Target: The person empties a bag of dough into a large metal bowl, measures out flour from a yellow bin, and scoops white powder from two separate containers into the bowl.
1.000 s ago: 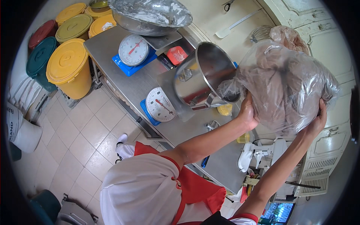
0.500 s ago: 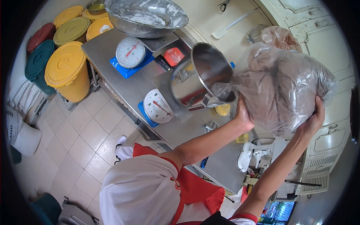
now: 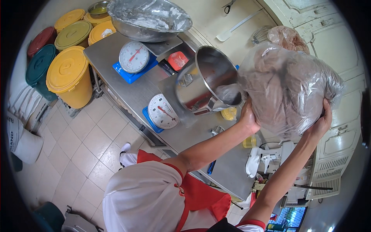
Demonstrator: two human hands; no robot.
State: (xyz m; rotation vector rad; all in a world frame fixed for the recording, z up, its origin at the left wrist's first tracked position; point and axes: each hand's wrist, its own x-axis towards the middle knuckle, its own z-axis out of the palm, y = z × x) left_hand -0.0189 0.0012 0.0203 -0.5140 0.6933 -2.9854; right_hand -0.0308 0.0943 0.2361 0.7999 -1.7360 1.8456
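I hold up a large clear plastic bag (image 3: 288,87) with brownish contents, level with the mouth of a steel pot (image 3: 201,83). My left hand (image 3: 249,118) grips its near lower side. Around its right side is my right hand (image 3: 322,120), fingers wrapped on the plastic; some fingers of both hands are hidden by the bag. A gathered end of the bag reaches over the pot's rim. The pot seems to rest on the plate of a blue dial scale (image 3: 163,111), though the contact is partly covered. Dark residue shows inside the pot.
Another blue dial scale (image 3: 134,58) bears a floury steel bowl (image 3: 150,19) on the steel table (image 3: 108,56). A red container (image 3: 178,60) is beside them. Lidded bins (image 3: 69,73) line the left. A spatula (image 3: 232,31), scissors (image 3: 228,7) and whisk (image 3: 261,34) are farther back.
The view has shifted slightly. Both hands still hold the bag in nearly the same place beside the pot, and its gathered end lies a little differently at the rim.
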